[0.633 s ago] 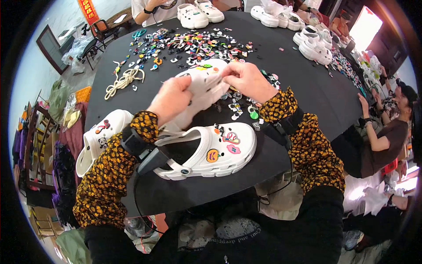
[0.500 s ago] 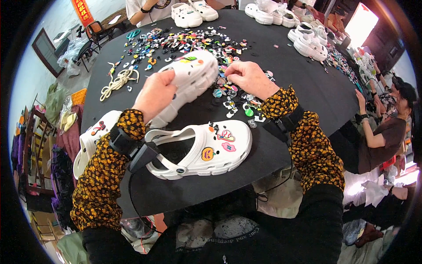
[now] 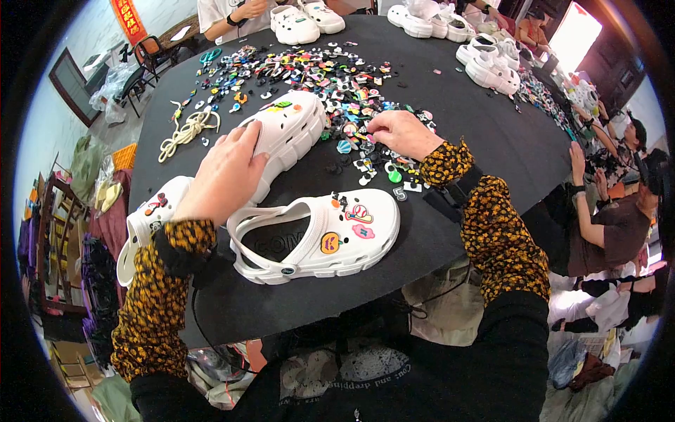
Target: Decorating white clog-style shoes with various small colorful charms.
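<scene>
My left hand (image 3: 223, 169) grips a white clog (image 3: 290, 125) by its heel end, fingers over the foot opening and thumb along the side. A few coloured charms sit on that clog's toe. My right hand (image 3: 404, 133) is at the near right part of a heap of shoe charms (image 3: 351, 105), fingertips pinched together; what they hold, if anything, is hidden. Closer to me lies another white clog (image 3: 380, 232), bearing pumpkin, baseball bat and pink charms. A third white clog (image 3: 163, 204) with charms stands partly behind my left forearm.
A bundle of cream cord (image 3: 188, 133) lies at the left of the black table (image 3: 422, 232). More white clogs (image 3: 492, 70) stand along the far side and far right. Co-workers sit across the table and at the right, one hand (image 3: 575, 160) near the right edge.
The clog in my left hand has come down and to the left, and my grip has shifted over its opening. My right hand has moved slightly down, staying at the charms.
</scene>
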The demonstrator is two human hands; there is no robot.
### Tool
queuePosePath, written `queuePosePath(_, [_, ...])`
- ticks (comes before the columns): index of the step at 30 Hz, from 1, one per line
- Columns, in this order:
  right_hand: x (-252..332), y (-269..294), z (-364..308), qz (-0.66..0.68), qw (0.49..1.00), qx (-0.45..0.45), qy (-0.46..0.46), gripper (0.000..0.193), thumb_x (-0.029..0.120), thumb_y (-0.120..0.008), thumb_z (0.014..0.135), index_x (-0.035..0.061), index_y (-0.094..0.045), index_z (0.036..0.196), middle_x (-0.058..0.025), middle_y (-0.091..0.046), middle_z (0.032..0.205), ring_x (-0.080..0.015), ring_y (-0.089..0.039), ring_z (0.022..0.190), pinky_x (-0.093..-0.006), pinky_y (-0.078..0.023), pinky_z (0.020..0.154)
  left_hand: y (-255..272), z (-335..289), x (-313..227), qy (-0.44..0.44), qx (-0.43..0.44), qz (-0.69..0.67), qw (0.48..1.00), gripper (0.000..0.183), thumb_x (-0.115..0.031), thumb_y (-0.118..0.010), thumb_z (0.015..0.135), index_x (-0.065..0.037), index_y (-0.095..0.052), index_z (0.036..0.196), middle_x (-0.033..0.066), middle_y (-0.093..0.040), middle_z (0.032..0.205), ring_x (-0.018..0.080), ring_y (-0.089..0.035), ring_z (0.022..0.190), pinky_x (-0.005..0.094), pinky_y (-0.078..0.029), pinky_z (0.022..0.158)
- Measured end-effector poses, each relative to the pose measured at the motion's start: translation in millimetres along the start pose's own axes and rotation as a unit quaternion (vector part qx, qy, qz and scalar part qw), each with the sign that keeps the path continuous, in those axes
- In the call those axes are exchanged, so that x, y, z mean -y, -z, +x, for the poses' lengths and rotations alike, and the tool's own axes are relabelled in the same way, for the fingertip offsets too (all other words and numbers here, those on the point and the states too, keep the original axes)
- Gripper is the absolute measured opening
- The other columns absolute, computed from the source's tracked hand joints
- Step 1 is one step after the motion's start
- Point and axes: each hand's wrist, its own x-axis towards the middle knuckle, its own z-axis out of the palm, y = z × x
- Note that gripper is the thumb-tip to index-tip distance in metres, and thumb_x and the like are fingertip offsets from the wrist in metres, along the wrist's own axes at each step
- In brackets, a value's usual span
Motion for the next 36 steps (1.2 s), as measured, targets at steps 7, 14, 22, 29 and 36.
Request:
queuePosePath(7, [-8,-19,17,-0.069,0.995,-0.009,0.076,0.027,0.012,-0.061,0.078,0.0061,-0.066,0.104,-0.0164,-0.065,0.098,-0.0310,-0.062,0.091,-0.0392,-0.049,0.080,10,-36,-35,-0.098,0.130,-0.107,0.981,0.029,-0.013,-0.055,0.089,0.002,-0.056,0.113,0.0200,-0.056,0.115,0.0369,-0.051,0.110,0.0416,-0.041,0.095])
queuePosePath(14, [-13,-30,26,-0.115,0.992,0.006,0.050,0.014,0.009,-0.063,0.076,0.0033,-0.066,0.089,-0.0133,-0.065,0.085,-0.0298,-0.062,0.087,-0.0387,-0.049,0.077,-5,-45,-37,-0.040,0.164,-0.111,0.979,0.023,-0.025,-0.053,0.092,-0.003,-0.060,0.093,0.0148,-0.062,0.091,0.0320,-0.057,0.092,0.0410,-0.043,0.082])
queuePosePath(22, [-20,-20,23,0.023,0.998,-0.055,0.000,0.015,0.011,-0.061,0.075,0.0012,-0.068,0.084,-0.0157,-0.067,0.078,-0.0273,-0.066,0.073,-0.0368,-0.051,0.069,-7,-48,-33,-0.012,0.060,-0.203,0.977,0.021,-0.015,-0.056,0.091,0.001,-0.060,0.103,0.0149,-0.063,0.093,0.0285,-0.061,0.085,0.0361,-0.048,0.075])
queuePosePath(29, [10,2,20,0.305,0.945,-0.018,-0.119,0.022,0.009,-0.060,0.081,-0.0055,-0.065,0.097,-0.0085,-0.066,0.079,-0.0122,-0.061,0.068,-0.0265,-0.049,0.062,-10,-17,-2,0.038,-0.080,-0.194,0.977,0.019,-0.013,-0.060,0.088,0.002,-0.060,0.099,0.0151,-0.061,0.090,0.0275,-0.062,0.079,0.0352,-0.049,0.071])
queuePosePath(36, [67,13,29,0.314,0.947,0.025,-0.069,0.017,0.010,-0.056,0.090,-0.0016,-0.058,0.102,-0.0037,-0.063,0.084,-0.0078,-0.062,0.077,-0.0212,-0.050,0.065,-27,20,32,0.168,0.058,-0.240,0.954,0.031,-0.022,-0.060,0.086,0.007,-0.063,0.095,0.0136,-0.064,0.080,0.0192,-0.059,0.073,0.0327,-0.048,0.067])
